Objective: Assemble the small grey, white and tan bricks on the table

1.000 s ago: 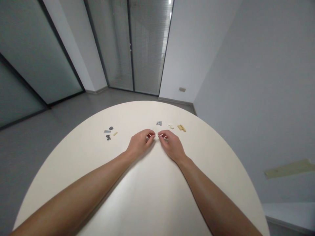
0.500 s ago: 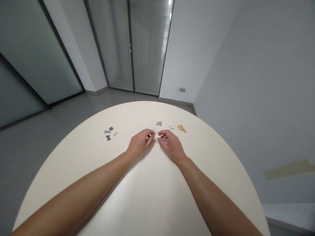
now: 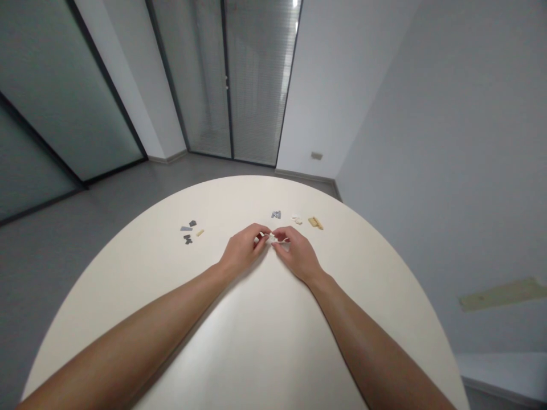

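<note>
Head view: L hand (image 3: pixel 243 247) and R hand (image 3: pixel 298 254) both narrow, pinching small white plastic piece (image 3: pixel 271 236) btwn them, over round cream table (image 3: pixel 273 324). Tan brick pcs (image 3: pixel 315 222) lie just ahead, R of centre; dark grey pcs (image 3: pixel 187 233) well to L.

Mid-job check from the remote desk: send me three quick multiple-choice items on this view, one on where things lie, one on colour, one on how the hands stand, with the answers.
1. Where are the tan plates relative to the hands?
A. Beyond them, to the right
B. Beyond them, to the left
C. Under the left hand

2. What colour is the small piece at the fingertips?
A. Black
B. Off-white
C. Red

3. How do the left hand and right hand stand?
A. At opposite table edges
B. Fingertips meeting
C. Flat and apart

1: A, they lie ahead of the right hand.
2: B, it shows pale between the fingers.
3: B, both hands close on that piece.
</note>
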{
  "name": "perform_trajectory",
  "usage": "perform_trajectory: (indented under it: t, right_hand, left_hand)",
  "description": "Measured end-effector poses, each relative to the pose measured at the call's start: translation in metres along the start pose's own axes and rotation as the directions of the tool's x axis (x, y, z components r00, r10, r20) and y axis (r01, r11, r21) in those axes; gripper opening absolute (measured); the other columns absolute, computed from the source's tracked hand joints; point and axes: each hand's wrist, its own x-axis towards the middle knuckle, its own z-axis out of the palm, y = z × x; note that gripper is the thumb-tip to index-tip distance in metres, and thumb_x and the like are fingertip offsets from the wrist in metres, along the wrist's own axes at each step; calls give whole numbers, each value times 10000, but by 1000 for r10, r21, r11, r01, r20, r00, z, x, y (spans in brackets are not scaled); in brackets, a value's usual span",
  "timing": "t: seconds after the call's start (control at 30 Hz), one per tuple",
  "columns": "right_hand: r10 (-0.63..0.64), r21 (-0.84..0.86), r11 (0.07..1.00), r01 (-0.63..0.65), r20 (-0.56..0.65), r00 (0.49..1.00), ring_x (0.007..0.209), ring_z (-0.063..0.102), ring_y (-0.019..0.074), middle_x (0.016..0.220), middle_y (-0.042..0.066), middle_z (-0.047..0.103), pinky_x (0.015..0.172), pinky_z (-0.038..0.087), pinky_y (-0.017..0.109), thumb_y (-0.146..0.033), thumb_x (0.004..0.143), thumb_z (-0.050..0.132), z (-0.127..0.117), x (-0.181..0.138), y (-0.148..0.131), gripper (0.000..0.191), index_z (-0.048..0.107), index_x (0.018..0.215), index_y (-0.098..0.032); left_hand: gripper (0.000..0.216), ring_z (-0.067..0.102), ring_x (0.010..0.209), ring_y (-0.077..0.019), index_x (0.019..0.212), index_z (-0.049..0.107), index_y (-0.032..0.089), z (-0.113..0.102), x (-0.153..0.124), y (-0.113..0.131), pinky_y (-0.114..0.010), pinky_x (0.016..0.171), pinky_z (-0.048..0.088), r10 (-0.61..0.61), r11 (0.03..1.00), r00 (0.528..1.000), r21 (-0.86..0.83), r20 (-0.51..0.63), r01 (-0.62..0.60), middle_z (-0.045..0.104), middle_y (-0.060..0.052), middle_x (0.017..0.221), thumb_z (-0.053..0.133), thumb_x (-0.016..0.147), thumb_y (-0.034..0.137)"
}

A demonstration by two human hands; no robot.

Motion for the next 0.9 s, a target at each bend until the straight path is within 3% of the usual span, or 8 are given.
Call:
perform_trajectory:
  t: [0.9]
  right_hand:
    - [17,-34,999,-17,7,1000,898,624,173,967,12,674,823,475,317,-159,847,606,0,0,1,192,631,1021,-237]
  left_hand:
    - [175,670,781,-149,1038,674,257,-2,0,2,-276,714,481,-40,999,999,37,30,39,737,10,973,540,927,281]
